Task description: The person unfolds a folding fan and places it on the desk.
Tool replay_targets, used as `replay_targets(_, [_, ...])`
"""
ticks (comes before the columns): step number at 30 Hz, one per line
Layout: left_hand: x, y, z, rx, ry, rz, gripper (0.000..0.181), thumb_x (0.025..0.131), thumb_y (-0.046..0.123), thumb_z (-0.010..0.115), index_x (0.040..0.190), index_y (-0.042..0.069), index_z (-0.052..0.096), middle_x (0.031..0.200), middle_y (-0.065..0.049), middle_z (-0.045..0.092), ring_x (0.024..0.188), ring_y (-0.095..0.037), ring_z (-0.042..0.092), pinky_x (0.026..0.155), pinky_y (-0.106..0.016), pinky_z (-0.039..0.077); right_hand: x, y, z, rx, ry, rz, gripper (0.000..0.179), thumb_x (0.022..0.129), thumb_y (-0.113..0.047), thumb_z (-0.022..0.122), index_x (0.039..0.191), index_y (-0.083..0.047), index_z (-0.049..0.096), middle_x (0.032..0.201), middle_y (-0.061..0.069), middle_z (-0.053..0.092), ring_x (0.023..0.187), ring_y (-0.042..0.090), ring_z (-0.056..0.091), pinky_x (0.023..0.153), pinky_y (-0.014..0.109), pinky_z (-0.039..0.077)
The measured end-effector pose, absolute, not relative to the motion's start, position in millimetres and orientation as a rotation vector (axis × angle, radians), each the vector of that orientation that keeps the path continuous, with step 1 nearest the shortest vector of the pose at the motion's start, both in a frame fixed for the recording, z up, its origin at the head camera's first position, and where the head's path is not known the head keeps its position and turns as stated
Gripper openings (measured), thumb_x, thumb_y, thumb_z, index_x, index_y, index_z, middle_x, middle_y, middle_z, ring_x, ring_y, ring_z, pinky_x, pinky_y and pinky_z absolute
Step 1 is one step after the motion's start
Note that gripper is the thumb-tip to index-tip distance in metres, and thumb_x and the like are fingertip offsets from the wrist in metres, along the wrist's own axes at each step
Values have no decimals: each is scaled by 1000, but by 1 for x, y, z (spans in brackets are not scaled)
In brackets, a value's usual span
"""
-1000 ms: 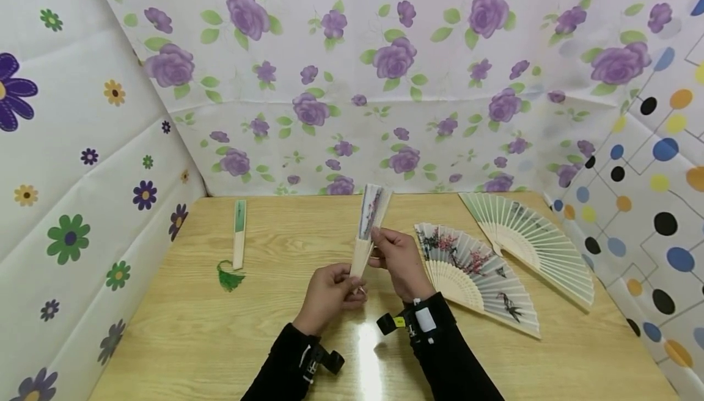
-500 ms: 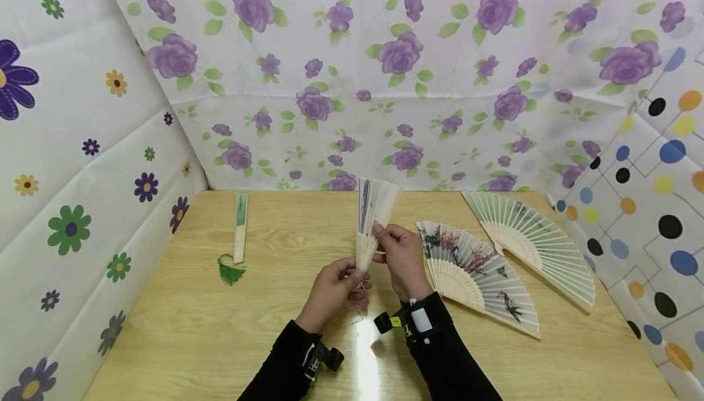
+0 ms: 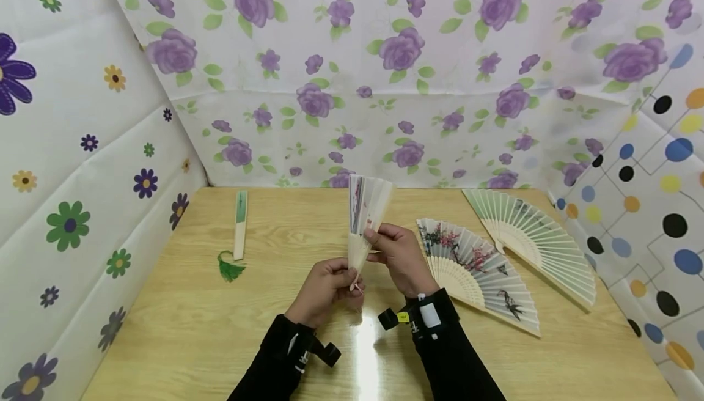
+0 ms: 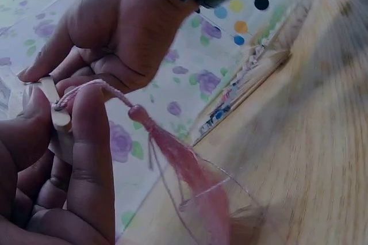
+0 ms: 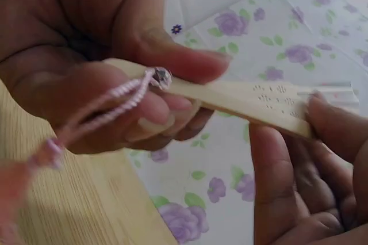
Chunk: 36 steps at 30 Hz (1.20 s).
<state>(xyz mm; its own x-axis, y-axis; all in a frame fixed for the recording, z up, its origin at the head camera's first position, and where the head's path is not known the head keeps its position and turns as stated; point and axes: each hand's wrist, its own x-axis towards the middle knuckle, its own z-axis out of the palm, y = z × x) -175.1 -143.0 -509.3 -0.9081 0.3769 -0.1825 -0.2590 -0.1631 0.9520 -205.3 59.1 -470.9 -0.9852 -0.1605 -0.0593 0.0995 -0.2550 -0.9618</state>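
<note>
A partly spread folding fan [image 3: 370, 202] with pale ribs stands upright between both hands in the head view. My left hand [image 3: 326, 288] pinches its narrow pivot end. Higher up, my right hand [image 3: 400, 257] grips the ribs between thumb and fingers, at the fan's right side. From the pivot, a pink tassel [image 4: 192, 179] on a twisted cord hangs down in the left wrist view. The right wrist view shows the rib [image 5: 253, 98] with small cut-out patterns, held by both hands, and the cord loop at its rivet.
A closed green fan [image 3: 240, 227] with a green tassel [image 3: 231, 269] lies at the left of the wooden table [image 3: 192, 327]. On the right lie a spread white fan with blossoms [image 3: 478, 269] and a spread green fan [image 3: 533, 242]. Patterned cloth [image 3: 352, 126] walls the back and sides.
The held fan has spread from a narrow bundle into a wider wedge. Its pink tassel has come into sight below the left hand. Both hands keep hold, and the fan shifts slightly left.
</note>
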Motion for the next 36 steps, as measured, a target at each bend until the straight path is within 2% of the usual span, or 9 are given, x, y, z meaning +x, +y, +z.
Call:
replay_targets(2, [-176, -144, -510, 154, 1679, 2117, 38, 117, 6, 62, 137, -25, 59, 88, 5, 78, 85, -7, 76, 79, -20, 69, -206, 62, -471, -103, 1806, -2328, 25, 117, -10, 65, 133, 4, 79, 113, -3, 82, 96, 11, 83, 84, 25, 72])
replay_targets(3, [-176, -145, -511, 156, 1668, 2119, 39, 117, 7, 62, 140, -25, 58, 90, 5, 78, 87, -7, 76, 81, -19, 69, -206, 63, -471, -111, 1819, -2313, 25, 117, -11, 66, 131, 4, 80, 111, -3, 82, 95, 11, 82, 84, 24, 72])
replay_targets(9, [-176, -142, -510, 143, 1651, 2141, 40, 121, 9, 55, 147, -21, 60, 103, 0, 80, 101, -10, 78, 92, -22, 71, -207, 61, -467, -73, 1885, -2334, 22, 115, -12, 71, 98, -5, 83, 110, -1, 80, 93, 13, 83, 83, 26, 73])
replay_targets(13, [-176, -137, -506, 122, 1816, 2125, 37, 119, 9, 58, 146, -15, 66, 117, -15, 84, 100, -10, 78, 88, -23, 71, -208, 57, -466, -49, 1925, -2346, 25, 114, -10, 72, 93, 0, 80, 110, 1, 81, 94, 14, 84, 82, 27, 73])
replay_targets(17, [-175, -132, -504, 72, 1941, 2117, 33, 117, 6, 60, 142, -15, 67, 127, -28, 81, 94, -10, 76, 86, -26, 70, -208, 51, -467, -39, 1934, -2371, 20, 113, -8, 72, 103, 6, 83, 106, 1, 81, 91, 13, 84, 82, 26, 74])
replay_targets(20, [-175, -131, -505, 22, 1889, 2175, 30, 117, 3, 58, 137, -17, 67, 115, -24, 83, 93, -12, 76, 86, -28, 70, -207, 47, -469, 1, 1914, -2420, 21, 113, -7, 71, 101, 5, 82, 99, 2, 77, 89, 12, 83, 79, 23, 73])
replay_targets(25, [-176, -133, -507, -96, 1770, 2286, 25, 118, 3, 55, 129, -14, 70, 99, -5, 82, 95, -12, 81, 85, -25, 70, -204, 38, -475, 108, 1858, -2538, 22, 114, -12, 72, 100, 0, 85, 97, 1, 75, 90, 11, 80, 77, 22, 72])
replay_targets(31, [-175, -136, -506, -107, 1756, 2282, 27, 119, 4, 55, 132, -12, 71, 95, -1, 84, 91, -11, 82, 84, -22, 69, -204, 38, -477, 38, 1849, -2532, 22, 114, -13, 73, 107, 5, 84, 97, 1, 77, 91, 12, 78, 79, 23, 72])
replay_targets(36, [-175, -137, -508, -83, 1745, 2248, 28, 119, 5, 54, 134, -13, 70, 93, 2, 83, 89, -10, 80, 82, -21, 68, -206, 52, -477, -69, 1868, -2345, 28, 115, -13, 70, 132, 8, 79, 108, -4, 81, 96, 10, 82, 87, 26, 73])
